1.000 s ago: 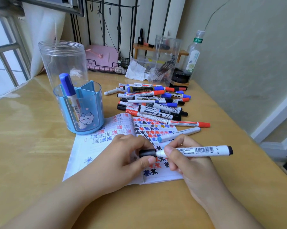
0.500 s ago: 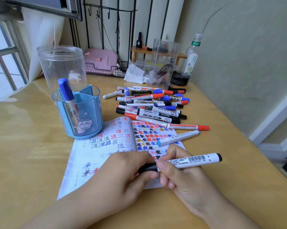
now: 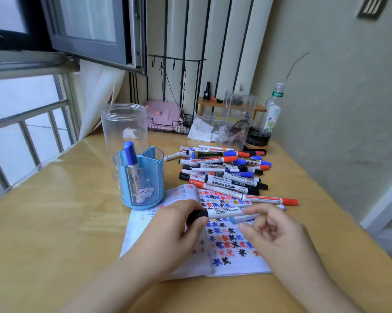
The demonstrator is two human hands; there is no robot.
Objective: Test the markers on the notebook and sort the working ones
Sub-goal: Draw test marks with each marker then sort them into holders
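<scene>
Black-capped and white-barrelled, the marker (image 3: pixel 222 213) lay level above the notebook (image 3: pixel 224 240) in the head view, its capped end pinched between the thumb and curled fingers of the left hand (image 3: pixel 179 224). That was the only grip on it. The right hand (image 3: pixel 271 229) hung just beside the barrel's far end, fingers loosely bent and blurred, holding nothing; whether a fingertip brushed the barrel could not be told.

Directly under the grip spread the open notebook, its right page crowded with blue, black, red and orange star-shaped test marks. A light blue marker (image 3: pixel 244 218) lay on that page just beyond the held barrel, partly hidden by the right hand. Past the grip, at the notebook's far edge, sat the pile of markers (image 3: pixel 224 170), with blue, red and black caps mixed, one red-capped marker (image 3: pixel 271 199) lying nearest the hands.

Beyond and to the left of the grip stood the blue pen holder (image 3: pixel 140 179) at the notebook's far left corner, a blue-capped marker (image 3: pixel 131 161) upright in one compartment. Behind it stood a clear jar (image 3: pixel 124 125). Everything rested on the wooden table (image 3: pixel 55 222). Further back were a clear box (image 3: pixel 237 118) and a bottle (image 3: pixel 272 111).
</scene>
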